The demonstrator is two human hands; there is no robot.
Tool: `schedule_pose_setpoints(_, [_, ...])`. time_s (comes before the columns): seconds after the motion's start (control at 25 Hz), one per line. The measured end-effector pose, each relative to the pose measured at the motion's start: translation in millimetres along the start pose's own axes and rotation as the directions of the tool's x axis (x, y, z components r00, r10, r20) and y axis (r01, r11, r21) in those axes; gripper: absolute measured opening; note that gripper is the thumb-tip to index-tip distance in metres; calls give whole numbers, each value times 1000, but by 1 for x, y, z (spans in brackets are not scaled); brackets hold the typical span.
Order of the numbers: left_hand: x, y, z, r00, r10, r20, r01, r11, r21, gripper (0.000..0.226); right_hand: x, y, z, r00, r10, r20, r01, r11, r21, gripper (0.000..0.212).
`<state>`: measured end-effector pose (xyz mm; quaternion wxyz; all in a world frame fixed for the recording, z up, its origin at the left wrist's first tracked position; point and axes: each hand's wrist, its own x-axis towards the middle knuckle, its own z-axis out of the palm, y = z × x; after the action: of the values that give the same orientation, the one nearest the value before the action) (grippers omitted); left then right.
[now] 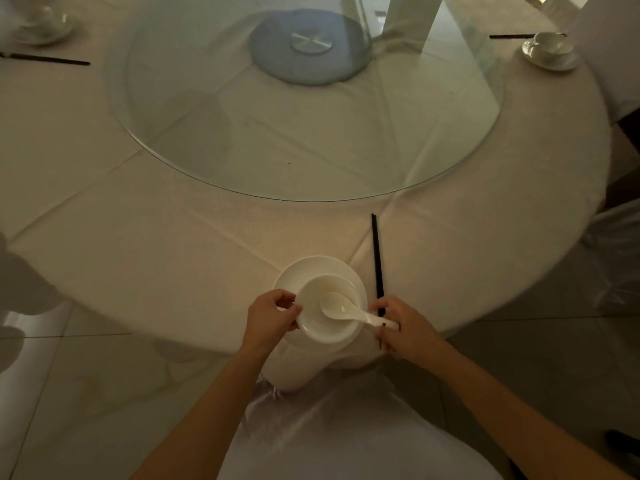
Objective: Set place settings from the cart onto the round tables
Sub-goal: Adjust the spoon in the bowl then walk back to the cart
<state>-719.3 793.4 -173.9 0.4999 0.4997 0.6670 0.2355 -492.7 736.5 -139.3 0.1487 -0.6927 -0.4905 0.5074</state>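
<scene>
Your left hand [272,313] grips the near-left rim of a small white ceramic bowl [327,311], fingers curled over its edge. Your right hand [398,329] pinches the handle end of a white ceramic soup spoon [341,309], whose scoop rests inside the bowl while the handle sticks out over the rim to the right. The lower ends of a pair of black chopsticks [377,259] pass under your right fingers; whether you hold them too cannot be told.

The bowl sits on a round white ceramic plate [311,266], at the near edge of the round table draped in a cream tablecloth [173,237]. The chopsticks lie just right of the plate, pointing toward a large clear glass turntable [277,168] in the table's middle.

At the far right, a white cup on a saucer [550,50] stands beside more dark chopsticks [509,36]. At the far left lie another setting [45,26] and chopsticks [48,59]. A white-covered chair back [329,427] stands between your arms.
</scene>
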Motion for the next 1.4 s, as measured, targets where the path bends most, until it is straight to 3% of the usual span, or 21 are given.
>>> schedule_pose_setpoints(0.16, [-4, -2, 1, 999, -13, -39, 11, 999, -51, 9, 20, -1, -8, 973, 113, -202, -79, 983, 168, 8])
schedule_pose_setpoints(0.36, [-4, -5, 4, 993, -38, -114, 28, 995, -94, 15, 36, -11, -5, 958, 117, -261, -55, 971, 234, 14])
schedule_pose_setpoints(0.72, [-2, -7, -1, 987, -34, -154, 23, 997, -75, 16, 43, -15, 9, 929, 205, -309, -113, 950, 292, 13])
schedule_pose_setpoints(1.4, [-6, -5, -5, 990, -62, -127, 50, 994, -96, 16, 39, -8, 12, 931, 183, -315, -97, 958, 271, 8])
